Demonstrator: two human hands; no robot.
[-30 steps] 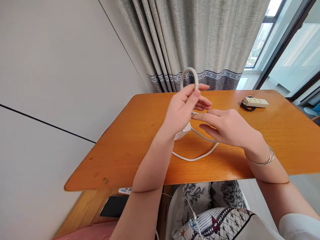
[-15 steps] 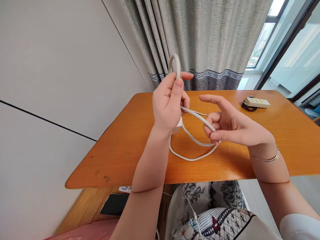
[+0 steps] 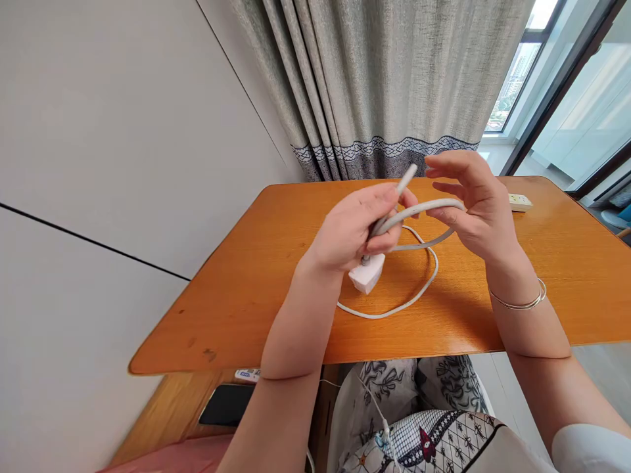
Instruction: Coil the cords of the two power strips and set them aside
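My left hand (image 3: pixel 362 220) is closed around a white charging cable (image 3: pixel 428 203), gathered in a bend between thumb and fingers. A short stretch of the cable sticks up past its fingertips. Just below this hand is a white power adapter (image 3: pixel 367 272), with its cable joint at the top, partly hidden by my fingers. My right hand (image 3: pixel 473 200) has its fingers spread and curved, with a loop of the cable running against its thumb. More of the cable curves in a wide arc low over the wooden table (image 3: pixel 236 295).
A power strip (image 3: pixel 520 202) lies at the table's back right, partly behind my right hand. Below the table's left front edge are a black phone (image 3: pixel 227 404) and a white strip (image 3: pixel 247 374). A grey curtain (image 3: pixel 394 79) hangs behind the table.
My left hand has lowered and turned to the right, bringing the adapter into fuller view. My right hand has risen, and its pinch on the cable has opened.
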